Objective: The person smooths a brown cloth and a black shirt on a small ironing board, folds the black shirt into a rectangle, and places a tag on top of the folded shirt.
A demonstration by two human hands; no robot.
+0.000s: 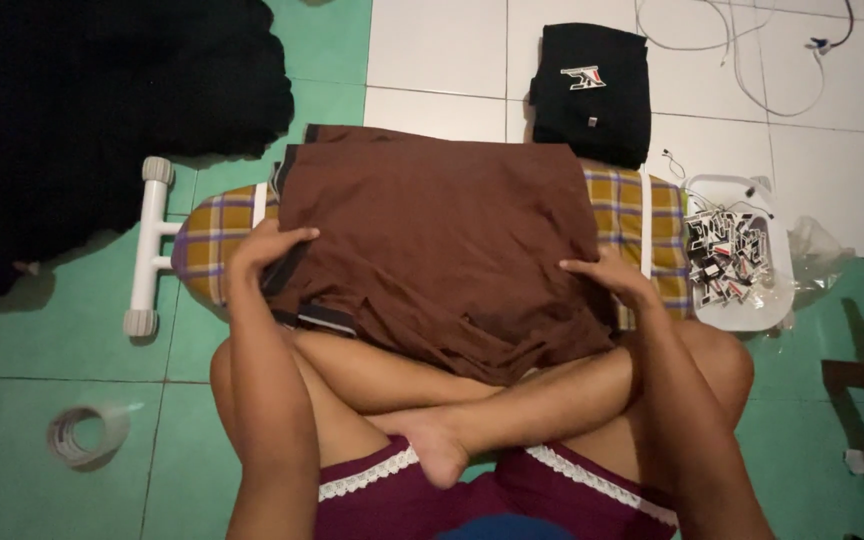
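The person sat cross-legged on the floor (72,330) with a low ironing board (214,240), covered in yellow and purple plaid, lying across the middle of the frame. A brown garment (432,240) was draped over the board, its lower edge hanging down toward the crossed legs. The step in hand looked like flattening and squaring the cloth on the board. The left hand (267,250) rested on the garment's left edge, fingers (297,236) spread and lying flat on the fabric, with a dark striped hem just under the palm. The right hand (607,275) pressed on the right edge, fingers (577,266) slightly spread and flat; neither hand pinched anything. A next move would likely call for both hands drawing outward evenly, so the creases near the lower middle were pulled out. A folded black garment (592,90) lay at the upper centre, a white tray of small tags (742,250) at the right, and a roll of clear tape (87,435) at the lower left.
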